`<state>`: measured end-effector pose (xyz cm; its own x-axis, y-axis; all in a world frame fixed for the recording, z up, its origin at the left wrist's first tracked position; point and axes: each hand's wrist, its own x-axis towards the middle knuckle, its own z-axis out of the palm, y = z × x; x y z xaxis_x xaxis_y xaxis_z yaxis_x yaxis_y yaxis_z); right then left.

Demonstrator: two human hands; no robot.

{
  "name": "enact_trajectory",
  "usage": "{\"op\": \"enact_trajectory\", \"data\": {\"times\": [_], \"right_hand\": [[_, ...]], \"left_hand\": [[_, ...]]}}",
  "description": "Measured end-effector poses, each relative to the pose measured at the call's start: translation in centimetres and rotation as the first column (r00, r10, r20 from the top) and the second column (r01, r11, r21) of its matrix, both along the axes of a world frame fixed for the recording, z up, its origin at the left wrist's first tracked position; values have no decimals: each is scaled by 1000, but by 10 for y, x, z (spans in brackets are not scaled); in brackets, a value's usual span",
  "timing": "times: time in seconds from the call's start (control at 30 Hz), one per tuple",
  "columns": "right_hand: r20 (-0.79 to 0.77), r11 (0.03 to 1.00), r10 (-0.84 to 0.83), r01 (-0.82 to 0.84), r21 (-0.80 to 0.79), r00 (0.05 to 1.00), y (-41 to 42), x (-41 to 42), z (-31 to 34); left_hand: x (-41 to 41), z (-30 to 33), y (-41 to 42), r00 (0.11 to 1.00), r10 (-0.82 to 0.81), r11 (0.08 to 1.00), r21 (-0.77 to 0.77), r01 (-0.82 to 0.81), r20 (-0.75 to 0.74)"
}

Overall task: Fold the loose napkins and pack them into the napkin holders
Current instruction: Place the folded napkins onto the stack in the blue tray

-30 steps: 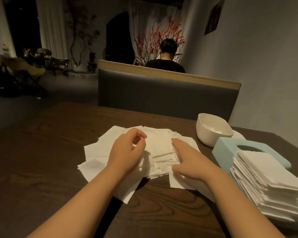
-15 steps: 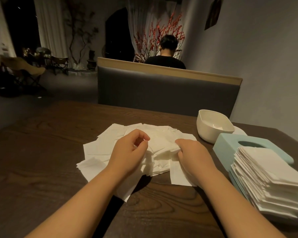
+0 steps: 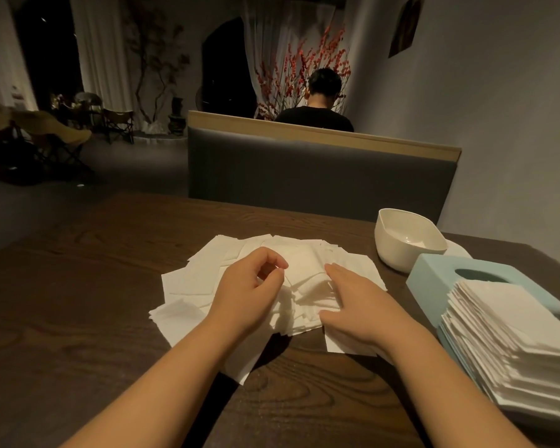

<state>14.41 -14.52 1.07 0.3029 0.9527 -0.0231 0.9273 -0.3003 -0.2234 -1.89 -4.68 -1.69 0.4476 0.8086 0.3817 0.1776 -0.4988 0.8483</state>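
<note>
A heap of loose white napkins (image 3: 204,276) lies spread over the middle of the dark wooden table (image 3: 62,318). My left hand (image 3: 249,286) sits on the heap with fingers curled, thumb and forefinger meeting at the edge of a napkin. My right hand (image 3: 359,305) rests on the heap's right side, fingers fairly straight and thumb spread, a small bunch of napkins bulging between them. At the right, a light blue napkin holder (image 3: 434,276) lies with a thick stack of folded napkins (image 3: 514,334) on it.
A white bowl-shaped holder (image 3: 404,240) stands behind the blue one. A grey padded bench back (image 3: 304,176) runs along the table's far edge, with a person in black seated beyond it. The wall is close on the right.
My right hand's fingers have uncurled and now lie flatter on the napkins. My left hand stays curled in about the same place.
</note>
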Motion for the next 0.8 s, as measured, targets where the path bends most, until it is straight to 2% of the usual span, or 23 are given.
{"op": "enact_trajectory", "data": {"times": [0.13, 0.33, 0.47, 0.67, 0.8], "right_hand": [[-13, 1000, -10, 10, -7, 1000, 0, -1, -1], [1, 986, -99, 98, 133, 995, 4, -2, -2], [-3, 994, -80, 80, 80, 997, 1, 1, -5], [-64, 978, -142, 150, 146, 988, 5, 7, -5], [-41, 976, -151, 156, 155, 988, 10, 5, -3]], "left_hand": [[0, -1, 1, 1000, 1, 1000, -10, -1, 4], [0, -3, 1, 1000, -11, 1000, -10, 11, 10], [0, -4, 1, 1000, -18, 1000, -11, 18, 18], [1, -4, 0, 999, -41, 999, -21, 41, 1], [1, -3, 1, 999, -43, 999, -19, 43, 1]]}}
